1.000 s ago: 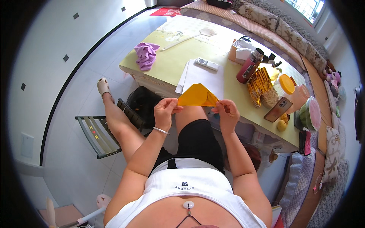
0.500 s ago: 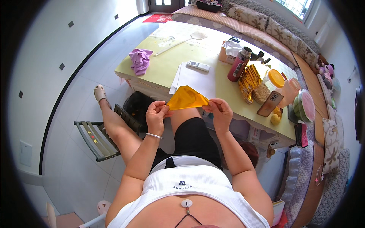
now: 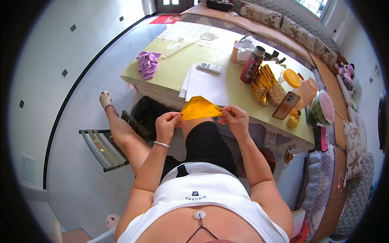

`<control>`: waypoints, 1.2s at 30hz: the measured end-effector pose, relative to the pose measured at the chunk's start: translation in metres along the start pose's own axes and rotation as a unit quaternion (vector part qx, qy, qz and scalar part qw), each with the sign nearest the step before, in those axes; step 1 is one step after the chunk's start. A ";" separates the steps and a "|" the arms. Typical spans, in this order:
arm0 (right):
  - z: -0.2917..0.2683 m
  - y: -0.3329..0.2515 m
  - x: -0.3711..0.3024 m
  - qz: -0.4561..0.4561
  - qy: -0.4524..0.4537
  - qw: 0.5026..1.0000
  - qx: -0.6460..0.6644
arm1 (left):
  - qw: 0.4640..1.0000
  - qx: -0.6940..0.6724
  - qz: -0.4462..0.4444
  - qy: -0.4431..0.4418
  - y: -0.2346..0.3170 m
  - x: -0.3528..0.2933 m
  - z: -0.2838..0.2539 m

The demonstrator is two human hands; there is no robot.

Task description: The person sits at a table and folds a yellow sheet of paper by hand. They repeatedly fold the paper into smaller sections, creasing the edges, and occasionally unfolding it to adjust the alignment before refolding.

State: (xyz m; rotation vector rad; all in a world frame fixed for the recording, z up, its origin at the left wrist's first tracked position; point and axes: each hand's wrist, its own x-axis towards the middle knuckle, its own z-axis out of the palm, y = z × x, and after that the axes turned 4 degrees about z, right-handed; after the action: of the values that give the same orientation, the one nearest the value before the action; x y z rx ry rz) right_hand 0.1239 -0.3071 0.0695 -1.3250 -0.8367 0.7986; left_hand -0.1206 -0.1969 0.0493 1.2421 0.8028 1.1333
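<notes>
A shiny gold foil sheet [image 3: 201,108], partly folded to a peak at its far side, is stretched between my two hands above my lap, just short of the table's near edge. My left hand [image 3: 167,122] pinches its left corner between thumb and fingers. At the opposite corner, my right hand [image 3: 235,118] pinches it the same way. Beyond the foil, white paper sheets [image 3: 206,87] lie on the table [image 3: 162,83]. A bundle of folded gold foil pieces [image 3: 264,83] rests on the tabletop to the right.
A white remote [image 3: 209,67] lies on the paper. Purple cloth [image 3: 148,65] and a fly swatter [image 3: 190,43] are farther left. At the right stand a red thermos [image 3: 252,65], a yellow-lidded jar [image 3: 291,79], a phone [image 3: 286,105] and a cut watermelon [image 3: 323,107]. A folding stool [image 3: 103,150] stands left.
The foil looks slightly flatter and lower, its peak shifted a little left. Both hands keep their pinch on its corners. The whole view has shifted slightly.
</notes>
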 end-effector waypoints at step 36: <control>-0.123 0.002 -0.019 0.074 0.128 0.988 0.056 | 0.937 0.178 0.023 -0.300 0.003 0.134 0.229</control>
State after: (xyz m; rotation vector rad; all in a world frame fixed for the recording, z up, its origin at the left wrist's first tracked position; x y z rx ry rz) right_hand 0.2222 -0.3835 0.0597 -1.3656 -0.4896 0.7597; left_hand 0.1312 -0.1378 0.1097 1.7981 0.5183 0.5892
